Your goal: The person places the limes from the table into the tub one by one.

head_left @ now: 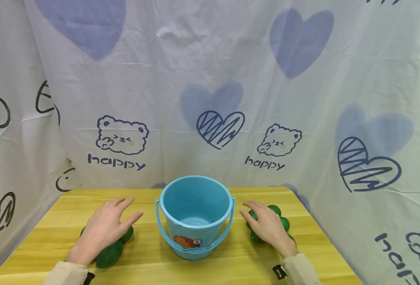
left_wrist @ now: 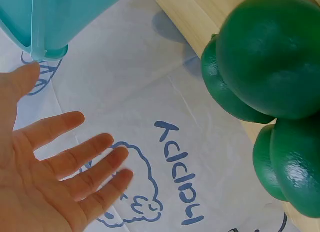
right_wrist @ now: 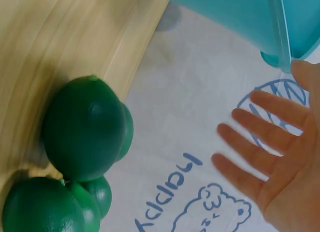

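A light blue bucket (head_left: 213, 232) stands upright on the table between my hands, its handle hanging down at the front. My left hand (head_left: 105, 225) is held over a group of green limes (head_left: 109, 254) to the bucket's left, and partly hides them. On the other side, my right hand (head_left: 268, 225) is above several more limes (head_left: 285, 224). Both hands have spread, relaxed fingers and hold nothing. In the left wrist view, the limes (left_wrist: 270, 57) lie apart from the fingers. The right wrist view likewise shows a gap between the limes (right_wrist: 85, 129) and that hand.
The wooden table (head_left: 142, 273) has its far edge just behind the bucket. A pale curtain (head_left: 203, 51) printed with hearts and bears hangs behind it and along both sides. A black strap (head_left: 279, 272) circles the right wrist.
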